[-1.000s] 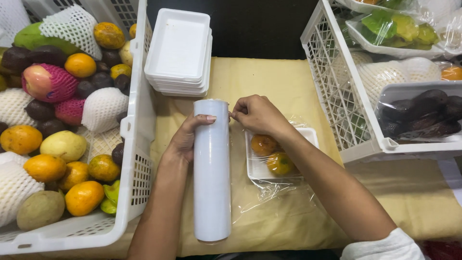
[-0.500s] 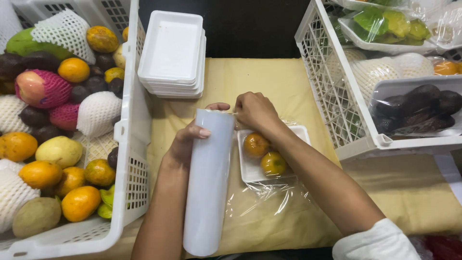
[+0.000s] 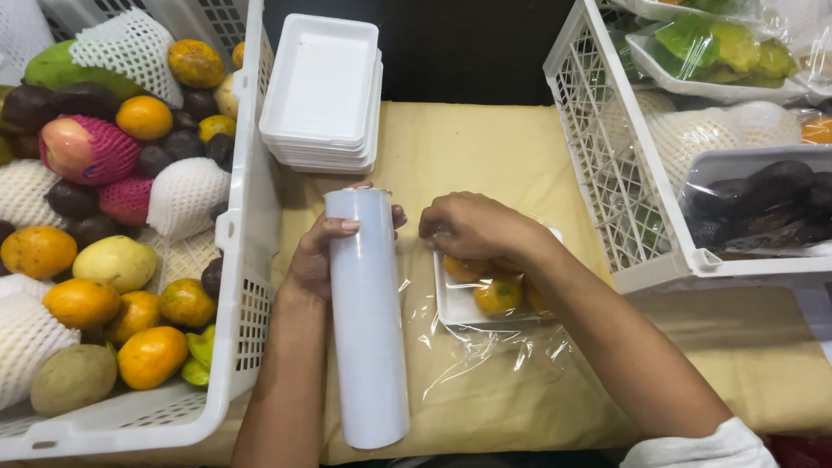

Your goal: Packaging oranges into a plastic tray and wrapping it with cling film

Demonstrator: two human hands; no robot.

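The roll (image 3: 367,321) of clear film lies on the table (image 3: 485,147), its long side pointing away from the person. The left hand (image 3: 322,256) grips the far end of the roll, thumb on top and fingers around the back. From the roll, a sheet of film (image 3: 485,355) spreads to the right over the table and over a small white tray (image 3: 455,303). In this tray there are some small orange fruits (image 3: 497,295). The right hand (image 3: 472,227) rests on the far part of the tray with curled fingers, pressing on the film; I cannot tell if it pinches the film.

On the left stands a big white crate (image 3: 247,217), just beside the roll. It holds many fruits: oranges (image 3: 82,303), dark round fruits (image 3: 30,104), and fruits in white foam nets (image 3: 182,195) and in a pink net (image 3: 87,149).

On the right, another white crate (image 3: 607,165) holds packed trays: one with dark fruits (image 3: 763,204) and, farther, one with green fruits (image 3: 711,43).

At the far side of the table, a stack of empty white trays (image 3: 322,91) stands between the two crates.
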